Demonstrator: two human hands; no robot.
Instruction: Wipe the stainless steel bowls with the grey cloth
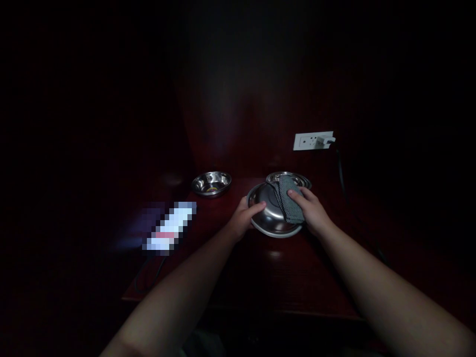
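Note:
A shiny metal bowl (273, 213) is held above the dark red table, its outer underside facing me. My left hand (245, 215) grips its left rim, with the thumb on the metal and the fingers hidden behind. A folded grey cloth (292, 203) with a checked edge lies against the bowl's right side. My right hand (311, 208) is closed on this cloth, pressing it to the bowl with the thumb on top. Just behind them, partly covered by the bowl and cloth, sit more metal bowls (277, 176), seemingly stacked.
Another metal bowl (211, 184), with a yellow label inside, stands at the table's back left. A lit, blurred-out screen (171, 228) with a cable lies at the left edge. On the back wall is a white socket (312, 141) with a plug and hanging cord. Surroundings are very dark.

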